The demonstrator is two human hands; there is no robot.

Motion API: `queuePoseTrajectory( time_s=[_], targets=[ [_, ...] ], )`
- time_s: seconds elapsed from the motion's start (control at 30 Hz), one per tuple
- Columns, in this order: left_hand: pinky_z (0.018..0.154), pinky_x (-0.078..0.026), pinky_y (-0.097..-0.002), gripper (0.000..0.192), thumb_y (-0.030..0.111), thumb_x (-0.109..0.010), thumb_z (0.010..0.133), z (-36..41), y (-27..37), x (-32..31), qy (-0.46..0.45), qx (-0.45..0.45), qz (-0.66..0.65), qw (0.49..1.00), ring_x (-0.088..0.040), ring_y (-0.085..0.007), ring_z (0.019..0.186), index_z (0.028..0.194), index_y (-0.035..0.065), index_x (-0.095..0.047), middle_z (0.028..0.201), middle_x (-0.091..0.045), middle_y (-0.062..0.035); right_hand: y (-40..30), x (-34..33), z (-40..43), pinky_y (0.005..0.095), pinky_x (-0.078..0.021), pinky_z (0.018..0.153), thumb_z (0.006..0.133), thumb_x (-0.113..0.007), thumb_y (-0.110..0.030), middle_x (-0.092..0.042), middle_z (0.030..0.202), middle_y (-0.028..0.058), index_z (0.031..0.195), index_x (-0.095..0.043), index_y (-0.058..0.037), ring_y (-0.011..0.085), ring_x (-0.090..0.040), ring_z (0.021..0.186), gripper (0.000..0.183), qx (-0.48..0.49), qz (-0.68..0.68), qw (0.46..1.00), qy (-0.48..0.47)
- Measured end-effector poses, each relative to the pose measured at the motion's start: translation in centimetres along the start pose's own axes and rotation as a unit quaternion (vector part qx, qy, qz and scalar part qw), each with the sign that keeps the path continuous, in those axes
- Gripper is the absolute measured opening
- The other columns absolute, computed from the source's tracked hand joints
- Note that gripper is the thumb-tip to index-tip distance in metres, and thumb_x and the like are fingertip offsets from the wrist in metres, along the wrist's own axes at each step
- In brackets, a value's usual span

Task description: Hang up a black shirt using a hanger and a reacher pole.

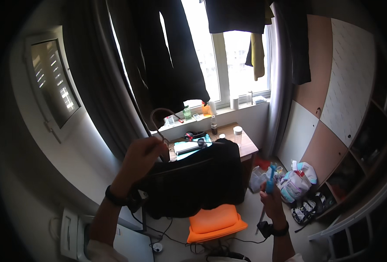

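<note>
My left hand (144,155) grips a clothes hanger (154,118) just below its large curved hook. From the hanger droops a black garment (193,183), in front of the desk. Out to the right, my right hand (273,199) is closed around a light-blue plastic piece (270,183) that points upward. A thin pole (261,219) runs down below that hand and seems to belong to the blue piece. Each wrist wears a dark band. Part of the desk is hidden behind the garment.
Dark clothes (174,65) hang before the window. Behind the garment, a wooden desk (250,147) bears headphones, a laptop and bottles. An orange chair (216,222) stands below, with cables (180,240) on the floor. Bags (295,186) lie by the wardrobe (311,127).
</note>
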State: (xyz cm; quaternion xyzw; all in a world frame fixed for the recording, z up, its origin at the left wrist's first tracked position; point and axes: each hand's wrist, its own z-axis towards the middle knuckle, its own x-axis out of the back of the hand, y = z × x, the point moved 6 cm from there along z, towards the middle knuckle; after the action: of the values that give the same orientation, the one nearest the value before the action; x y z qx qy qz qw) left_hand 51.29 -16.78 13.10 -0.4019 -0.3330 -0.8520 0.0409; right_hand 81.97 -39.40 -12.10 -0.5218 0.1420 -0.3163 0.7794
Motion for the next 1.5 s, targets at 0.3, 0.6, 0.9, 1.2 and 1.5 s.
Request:
queuePoseTrajectory(
  time_s=[0.3, 0.6, 0.9, 1.2, 1.5],
  targets=[
    [0.075, -0.052, -0.0304, 0.02, 0.015, -0.061, 0.096, -1.1, 1.0, 3.6, 0.006, -0.011, 0.006, 1.0, -0.067, -0.0185, 0.079, 0.098, -0.0008, -0.074, 0.086, -0.073, -0.0116, -13.1, -4.8, -0.9, 0.0311, -0.0462, 0.057, 0.092, -0.061, -0.005, -0.054, 0.076, 0.0055, 0.1, -0.049, -0.004, 0.0156, -0.059, 0.064, 0.015, 0.124, -0.095, 0.987, -0.038],
    [0.057, -0.037, -0.0287, 0.026, 0.022, -0.063, 0.097, 0.6, 0.8, 4.0, 0.01, -0.073, -0.061, 0.995, -0.047, -0.009, 0.058, 0.095, -0.0032, -0.071, 0.065, -0.061, -0.0056, -18.5, -12.2, -0.5, 0.0241, -0.047, 0.053, 0.1, -0.059, -0.014, -0.049, 0.076, 0.0005, 0.11, -0.046, -0.0074, 0.0079, -0.05, 0.061, 0.018, 0.03, 0.022, 0.977, -0.209],
    [0.059, -0.042, -0.0289, 0.026, 0.021, -0.064, 0.097, 0.1, 4.6, 1.2, -0.009, -0.039, -0.124, 0.992, -0.053, -0.0112, 0.061, 0.1, -0.0028, -0.072, 0.069, -0.064, -0.0078, -15.8, -14.9, 2.3, 0.0262, -0.0485, 0.056, 0.109, -0.041, -0.037, -0.048, 0.072, 0.0006, 0.106, -0.045, -0.0098, 0.0102, -0.052, 0.057, 0.028, 0.033, 0.161, 0.955, -0.247],
    [0.051, -0.032, -0.0269, 0.026, 0.022, -0.066, 0.095, 3.3, 6.3, -2.5, 0.001, -0.124, -0.112, 0.986, -0.043, -0.0063, 0.054, 0.102, -0.0014, -0.073, 0.06, -0.055, -0.0003, -16.6, -13.9, 4.2, 0.029, -0.0562, 0.065, 0.107, -0.044, -0.039, -0.061, 0.071, 0.0058, 0.105, -0.047, -0.005, 0.0173, -0.069, 0.066, 0.034, 0.076, 0.015, 0.972, -0.224],
    [0.051, -0.032, -0.0238, 0.027, 0.024, -0.067, 0.095, 5.9, 8.1, -5.3, -0.016, -0.109, -0.139, 0.984, -0.045, -0.0053, 0.056, 0.107, 0.0006, -0.074, 0.064, -0.057, 0.0007, -14.4, -12.1, 8.3, 0.031, -0.0596, 0.071, 0.107, -0.045, -0.039, -0.066, 0.078, 0.0098, 0.112, -0.049, -0.0008, 0.0194, -0.072, 0.075, 0.039, 0.048, -0.004, 0.976, -0.21]
  ],
)
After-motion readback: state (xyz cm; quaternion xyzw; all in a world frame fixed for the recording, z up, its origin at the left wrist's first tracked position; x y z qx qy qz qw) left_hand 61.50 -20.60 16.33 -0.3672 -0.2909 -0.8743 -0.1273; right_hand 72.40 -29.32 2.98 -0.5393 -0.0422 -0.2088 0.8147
